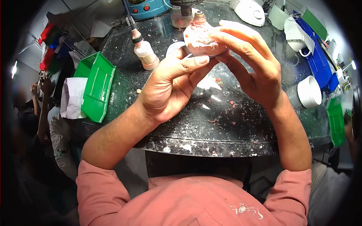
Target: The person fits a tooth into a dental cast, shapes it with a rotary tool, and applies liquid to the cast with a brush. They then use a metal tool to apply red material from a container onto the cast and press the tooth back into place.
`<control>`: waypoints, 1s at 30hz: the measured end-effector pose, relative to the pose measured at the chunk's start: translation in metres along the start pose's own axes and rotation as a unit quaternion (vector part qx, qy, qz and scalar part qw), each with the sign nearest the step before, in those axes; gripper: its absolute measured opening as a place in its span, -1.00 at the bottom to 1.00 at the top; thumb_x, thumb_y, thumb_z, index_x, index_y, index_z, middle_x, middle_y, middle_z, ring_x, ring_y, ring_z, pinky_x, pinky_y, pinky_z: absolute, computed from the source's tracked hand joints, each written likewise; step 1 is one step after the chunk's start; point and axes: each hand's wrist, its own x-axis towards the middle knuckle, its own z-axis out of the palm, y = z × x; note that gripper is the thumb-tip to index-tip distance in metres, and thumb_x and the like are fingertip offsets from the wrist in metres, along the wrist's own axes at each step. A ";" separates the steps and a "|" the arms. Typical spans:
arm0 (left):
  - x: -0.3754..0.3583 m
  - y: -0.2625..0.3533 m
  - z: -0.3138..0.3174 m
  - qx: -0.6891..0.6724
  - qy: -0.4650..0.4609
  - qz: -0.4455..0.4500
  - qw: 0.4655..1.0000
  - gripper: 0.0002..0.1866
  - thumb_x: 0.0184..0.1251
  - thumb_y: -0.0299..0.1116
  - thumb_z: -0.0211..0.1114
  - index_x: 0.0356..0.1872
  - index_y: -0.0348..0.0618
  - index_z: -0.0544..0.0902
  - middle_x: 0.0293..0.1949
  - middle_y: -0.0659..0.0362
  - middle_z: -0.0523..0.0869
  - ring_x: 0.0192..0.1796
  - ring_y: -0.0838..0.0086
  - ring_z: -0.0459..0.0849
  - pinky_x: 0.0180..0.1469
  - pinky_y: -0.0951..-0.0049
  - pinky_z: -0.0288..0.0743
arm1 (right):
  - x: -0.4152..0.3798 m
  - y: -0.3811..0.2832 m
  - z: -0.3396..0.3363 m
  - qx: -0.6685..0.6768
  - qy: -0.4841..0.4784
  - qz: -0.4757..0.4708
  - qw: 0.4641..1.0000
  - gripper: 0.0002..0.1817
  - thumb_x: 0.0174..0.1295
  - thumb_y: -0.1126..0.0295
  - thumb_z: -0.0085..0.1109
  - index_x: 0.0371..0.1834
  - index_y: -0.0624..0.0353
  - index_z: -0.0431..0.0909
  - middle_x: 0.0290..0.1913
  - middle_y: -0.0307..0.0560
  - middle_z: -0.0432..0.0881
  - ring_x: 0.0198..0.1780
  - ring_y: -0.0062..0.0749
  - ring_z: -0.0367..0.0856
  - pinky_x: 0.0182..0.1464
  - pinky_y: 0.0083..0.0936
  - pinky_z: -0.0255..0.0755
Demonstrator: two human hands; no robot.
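Observation:
A pinkish-white dental cast [203, 44] with a row of teeth along its near edge is held up over the dark bench. My left hand [171, 77] supports it from the lower left, thumb along its near side. From the right, my right hand [250, 56] grips it, with fingertips on its top and side and the thumb beneath. A dark metal neck [199, 16] shows right behind the cast. Partly hidden beyond my left fingers is a pale round piece [175, 47].
White and pink scraps [215, 98] litter the speckled black bench [169, 130]. A dropper-topped bottle [146, 56] stands left, near a green bin [98, 86]. To the right are a white cup [310, 92] and a blue bin [320, 71]. A blue device [147, 9] sits at the back.

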 end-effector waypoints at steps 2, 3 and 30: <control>-0.001 0.000 0.001 -0.005 -0.004 -0.001 1.000 -0.53 0.46 -0.57 0.07 0.35 -0.46 0.29 0.32 -0.05 0.47 0.41 0.35 0.43 0.53 0.40 0.26 | 0.000 0.000 -0.001 -0.001 0.004 -0.006 1.000 -0.56 0.08 0.61 0.39 0.09 0.26 0.64 0.07 0.10 0.67 0.12 -0.08 0.66 0.16 -0.29 0.53; -0.001 0.001 0.001 -0.007 -0.007 -0.002 1.000 -0.51 0.45 -0.58 0.07 0.36 -0.45 0.27 0.33 -0.05 0.45 0.41 0.36 0.43 0.52 0.41 0.27 | 0.000 0.000 -0.001 -0.003 0.002 -0.005 1.000 -0.56 0.06 0.59 0.40 0.08 0.25 0.65 0.07 0.10 0.67 0.12 -0.09 0.65 0.15 -0.30 0.53; -0.002 0.004 0.005 0.012 -0.040 0.006 0.999 -0.46 0.53 -0.43 0.00 0.41 -0.48 0.13 0.33 -0.14 0.43 0.44 0.24 0.39 0.52 0.34 0.28 | -0.003 -0.003 -0.001 -0.013 0.000 0.001 1.000 -0.57 0.00 0.57 0.44 0.02 0.22 0.66 0.02 0.04 0.66 0.11 -0.13 0.61 0.14 -0.30 0.50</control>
